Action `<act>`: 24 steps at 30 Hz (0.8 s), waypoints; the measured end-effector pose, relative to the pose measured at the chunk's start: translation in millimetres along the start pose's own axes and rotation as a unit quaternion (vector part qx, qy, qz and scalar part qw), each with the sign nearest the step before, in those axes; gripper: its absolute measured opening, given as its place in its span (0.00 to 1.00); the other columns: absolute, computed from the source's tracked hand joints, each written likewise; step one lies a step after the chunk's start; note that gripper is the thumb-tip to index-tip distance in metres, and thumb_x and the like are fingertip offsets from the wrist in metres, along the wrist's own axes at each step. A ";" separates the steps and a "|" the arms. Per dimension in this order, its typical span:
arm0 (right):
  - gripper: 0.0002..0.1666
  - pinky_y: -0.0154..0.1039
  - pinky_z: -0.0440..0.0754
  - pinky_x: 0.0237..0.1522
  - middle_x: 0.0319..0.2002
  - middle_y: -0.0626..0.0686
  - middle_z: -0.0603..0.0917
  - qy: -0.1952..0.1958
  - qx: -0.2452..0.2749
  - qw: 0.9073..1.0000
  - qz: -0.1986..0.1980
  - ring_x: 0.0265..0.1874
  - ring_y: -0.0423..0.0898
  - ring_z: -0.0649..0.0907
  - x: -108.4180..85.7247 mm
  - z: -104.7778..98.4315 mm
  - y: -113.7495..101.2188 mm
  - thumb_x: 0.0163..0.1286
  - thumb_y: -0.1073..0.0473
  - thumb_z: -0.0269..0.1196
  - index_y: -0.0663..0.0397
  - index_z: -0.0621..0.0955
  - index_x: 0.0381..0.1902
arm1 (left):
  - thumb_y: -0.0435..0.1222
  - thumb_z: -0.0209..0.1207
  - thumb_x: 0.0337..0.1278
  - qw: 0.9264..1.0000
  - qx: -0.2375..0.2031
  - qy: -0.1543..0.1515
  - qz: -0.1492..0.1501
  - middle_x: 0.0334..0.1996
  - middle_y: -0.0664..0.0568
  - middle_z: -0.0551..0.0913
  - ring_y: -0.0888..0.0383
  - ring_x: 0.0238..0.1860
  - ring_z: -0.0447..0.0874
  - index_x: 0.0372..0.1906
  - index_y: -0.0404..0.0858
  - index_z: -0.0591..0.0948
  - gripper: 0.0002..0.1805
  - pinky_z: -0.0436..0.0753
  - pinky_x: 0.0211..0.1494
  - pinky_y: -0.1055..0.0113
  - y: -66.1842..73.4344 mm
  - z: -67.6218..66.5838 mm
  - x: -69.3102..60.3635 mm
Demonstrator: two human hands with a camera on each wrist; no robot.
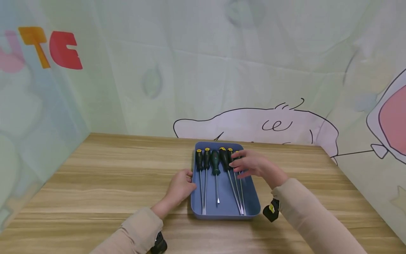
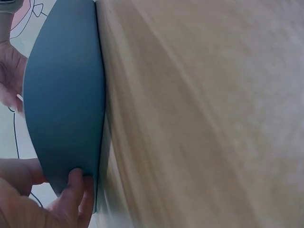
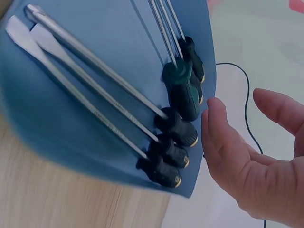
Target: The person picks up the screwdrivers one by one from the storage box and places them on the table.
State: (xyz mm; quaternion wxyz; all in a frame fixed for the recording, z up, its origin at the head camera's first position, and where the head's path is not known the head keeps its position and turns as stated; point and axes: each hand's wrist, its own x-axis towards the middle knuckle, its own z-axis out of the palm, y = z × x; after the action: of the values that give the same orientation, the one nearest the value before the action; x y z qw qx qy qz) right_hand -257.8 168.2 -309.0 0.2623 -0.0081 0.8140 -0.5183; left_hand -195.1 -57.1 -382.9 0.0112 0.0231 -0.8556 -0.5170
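Observation:
A blue plastic tray [image 1: 223, 209] lies on the table with several screwdrivers inside, handles at the far end. Two black-and-yellow screwdrivers [image 1: 207, 159] are on its left, a shorter dark green screwdriver [image 1: 215, 163] is in the middle, and three more black-handled screwdrivers [image 1: 223, 158] lie on the right, their tips close together. My left hand [image 1: 180, 185] pinches the tray's left wall; in the left wrist view its fingers [image 2: 72, 194] press the wall's outer side. Over the right-hand handles hovers my right hand [image 1: 250, 164], fingers spread and slightly bent, holding nothing.
The wood-grain table [image 1: 133, 169] extends around the tray on both sides. Behind it and at the sides hang printed cloth backdrops [image 1: 203, 70] with cartoon drawings and coloured letters.

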 end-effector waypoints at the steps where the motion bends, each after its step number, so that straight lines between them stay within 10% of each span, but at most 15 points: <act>1: 0.32 0.46 0.82 0.41 0.49 0.63 0.74 0.003 -0.001 1.000 0.003 0.40 0.51 0.78 1.3 1.4 -1.1 0.65 0.64 0.58 0.66 0.63 0.64 | 0.20 0.58 0.36 1.000 0.000 -0.001 0.001 0.31 0.41 0.81 0.51 0.34 0.78 0.42 0.23 0.76 0.18 0.80 0.35 0.63 0.5 0.1 0.1; 11: 0.32 0.48 0.81 0.43 0.57 0.67 0.73 -0.012 0.010 1.000 0.014 0.52 0.60 0.76 13.8 13.1 -9.6 0.66 0.65 0.57 0.67 0.61 0.66 | 0.20 0.58 0.36 1.000 -0.004 0.002 0.008 0.29 0.42 0.81 0.52 0.33 0.79 0.40 0.23 0.76 0.17 0.80 0.33 0.63 3.7 -0.1 1.0; 24: 0.25 0.48 0.82 0.41 0.44 0.62 0.77 0.012 0.013 0.999 0.034 0.42 0.55 0.79 30.3 28.5 -8.1 0.63 0.68 0.59 0.68 0.69 0.58 | 0.20 0.59 0.37 1.000 -0.003 0.001 0.007 0.31 0.39 0.81 0.51 0.34 0.79 0.40 0.22 0.76 0.17 0.81 0.35 0.63 2.5 0.0 -1.2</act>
State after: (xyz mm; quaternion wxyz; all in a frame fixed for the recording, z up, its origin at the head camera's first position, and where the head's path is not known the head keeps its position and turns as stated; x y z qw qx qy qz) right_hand -273.7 131.8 -324.2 0.2703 0.0289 0.8098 -0.5198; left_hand -193.9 -55.9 -380.7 0.0157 0.0172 -0.8540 -0.5197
